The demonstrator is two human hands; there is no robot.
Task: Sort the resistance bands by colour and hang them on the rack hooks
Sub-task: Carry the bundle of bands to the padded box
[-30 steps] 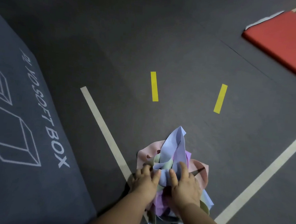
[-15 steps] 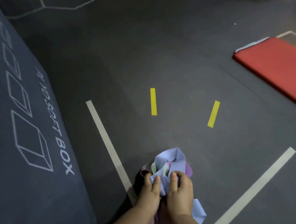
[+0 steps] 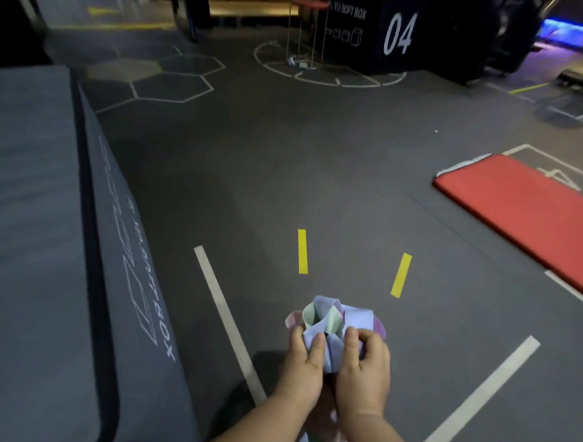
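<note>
While left hand (image 3: 301, 360) and right hand (image 3: 363, 366) both grip the bunched resistance bands (image 3: 329, 319), loose tails below may slip out and drop.

Two bare forearms show at the bottom edge: the left forearm (image 3: 255, 428) and the right forearm (image 3: 385, 438), both rounded and smooth. The left hand (image 3: 301, 366) and the right hand (image 3: 363, 371) are bare as well, broad-backed, with short, thick fingers.
</note>
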